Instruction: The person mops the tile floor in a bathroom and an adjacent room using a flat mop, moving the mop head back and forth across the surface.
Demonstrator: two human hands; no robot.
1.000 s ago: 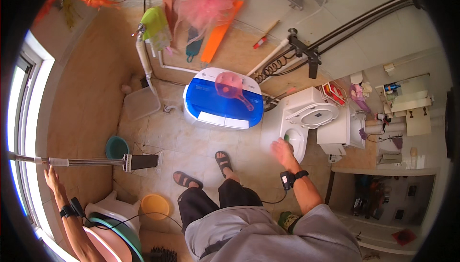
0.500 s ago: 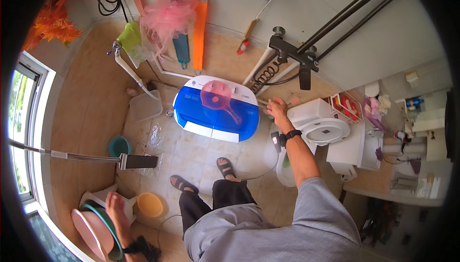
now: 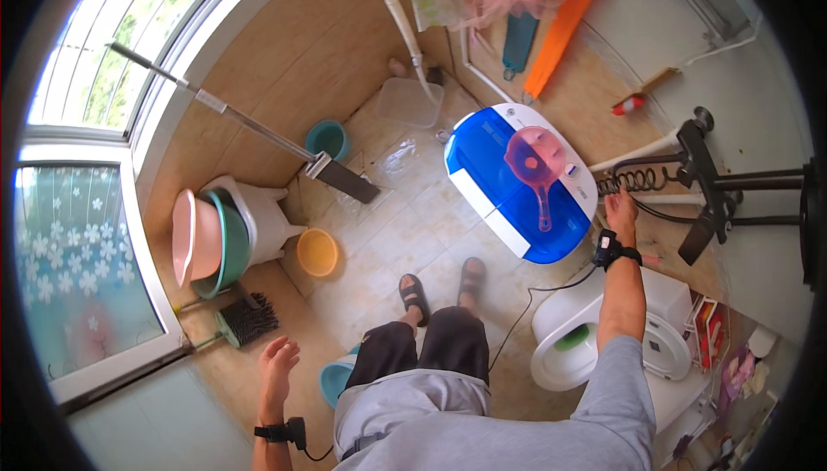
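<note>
My left hand (image 3: 280, 363) hangs at the lower left with fingers slightly bent and nothing in it. Near it is a dark-bristled brush (image 3: 245, 323) with a green back. My right hand (image 3: 620, 212) reaches out beside the right side of a small blue and white washing machine (image 3: 482, 169), close to the black coiled hose (image 3: 642, 180). Its fingers look loosely spread, and no object shows in them. A pink see-through water dipper (image 3: 528, 161) lies on the machine's lid, its handle toward me.
A squeegee mop (image 3: 349, 180) leans from the window across the floor. Pink and green basins (image 3: 196, 238) rest against a white stool (image 3: 267, 221). Yellow (image 3: 318, 253) and teal (image 3: 327, 139) basins stand on the tiles. At right is a toilet (image 3: 560, 355), near a thin cable (image 3: 527, 307).
My view has swung left, so the window and basins show more fully. The left hand has moved away from the basins; the right hand stays beside the washing machine.
</note>
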